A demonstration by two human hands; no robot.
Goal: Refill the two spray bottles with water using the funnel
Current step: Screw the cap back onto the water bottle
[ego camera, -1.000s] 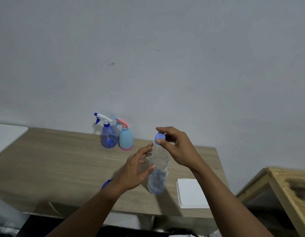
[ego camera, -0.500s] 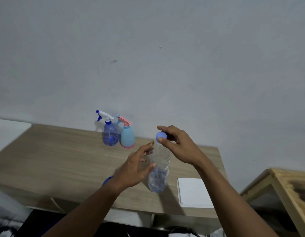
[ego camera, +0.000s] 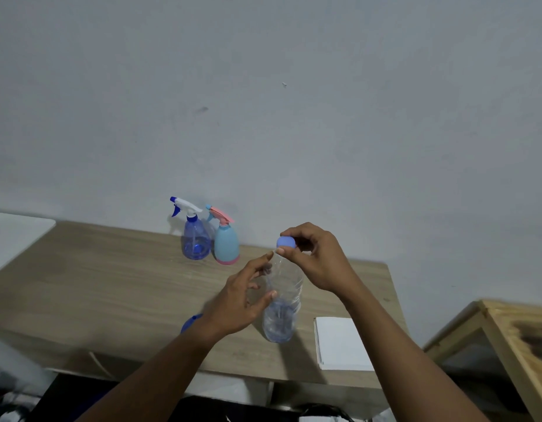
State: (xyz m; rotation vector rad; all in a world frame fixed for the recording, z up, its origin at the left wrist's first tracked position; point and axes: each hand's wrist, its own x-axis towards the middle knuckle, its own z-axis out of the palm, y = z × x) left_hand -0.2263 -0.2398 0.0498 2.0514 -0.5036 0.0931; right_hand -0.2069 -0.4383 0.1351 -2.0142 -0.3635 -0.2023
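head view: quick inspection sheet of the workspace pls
surface: wooden table, grain bare
job's things: blue spray bottle and pink-topped spray bottle upright, side by side by the wall, heads on; clear water bottle upright, partly full; blue object, maybe the funnel, mostly hidden behind left wrist
clutter: white pad at table's right front
grips: left hand holds water bottle; right hand pinches its blue cap
cables: pale cord-like curve below table's front edge, unclear
surroundings: grey wall; second wooden table at right

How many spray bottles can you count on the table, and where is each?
2. The clear blue spray bottle stands at the far edge of the table; the pale blue spray bottle stands close on its right. More may be hidden.
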